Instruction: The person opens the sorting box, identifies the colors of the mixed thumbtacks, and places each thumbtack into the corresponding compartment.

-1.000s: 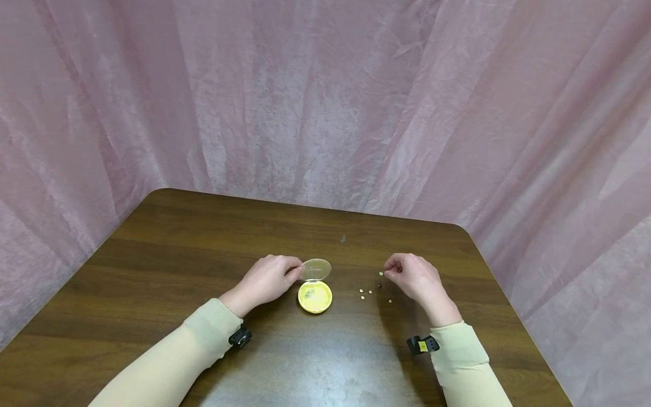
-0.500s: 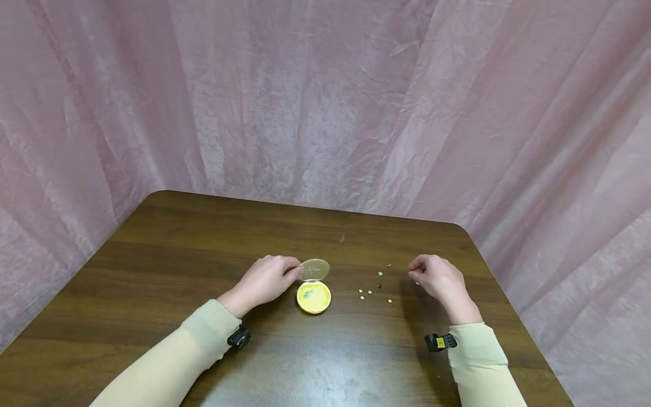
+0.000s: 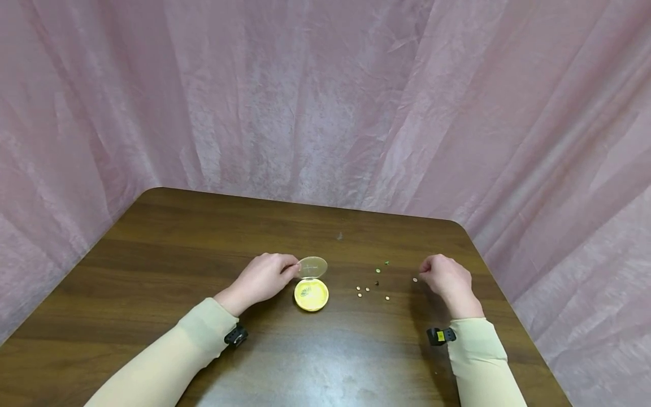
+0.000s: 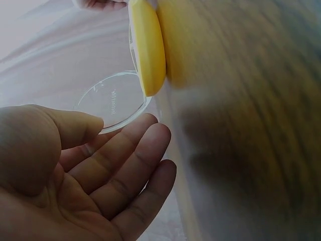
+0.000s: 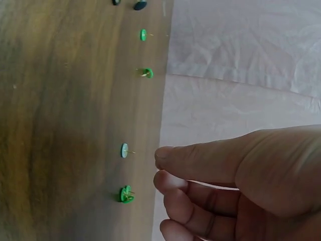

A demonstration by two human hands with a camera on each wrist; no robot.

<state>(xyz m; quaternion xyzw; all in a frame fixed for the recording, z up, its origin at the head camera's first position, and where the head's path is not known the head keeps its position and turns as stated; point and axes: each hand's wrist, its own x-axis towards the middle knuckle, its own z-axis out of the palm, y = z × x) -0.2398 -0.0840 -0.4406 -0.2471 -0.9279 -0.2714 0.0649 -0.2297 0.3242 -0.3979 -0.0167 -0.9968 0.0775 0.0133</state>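
My left hand (image 3: 267,277) pinches the clear hinged lid (image 4: 115,100) of a small round yellow case (image 3: 311,295) between thumb and fingers. The lid stands raised behind the case, which rests on the table. Over on the right, my right hand (image 3: 448,282) hovers low with fingers bent and nothing between the fingertips. Just left of it lies a pale thumbtack (image 5: 124,150), its pin sticking up. Beyond that tack in the right wrist view are green thumbtacks (image 5: 126,194), one group overlapping.
Between case and right hand, several thumbtacks lie scattered on the brown wooden table (image 3: 203,237): two green ones (image 3: 378,271), a dark one (image 3: 377,283) and pale ones (image 3: 367,289). A pink curtain (image 3: 305,102) hangs behind the table's far edge.
My right hand has moved right, away from the green thumbtacks, to beside the pale one; a green tack it covered now shows. My left hand keeps its hold on the lid.
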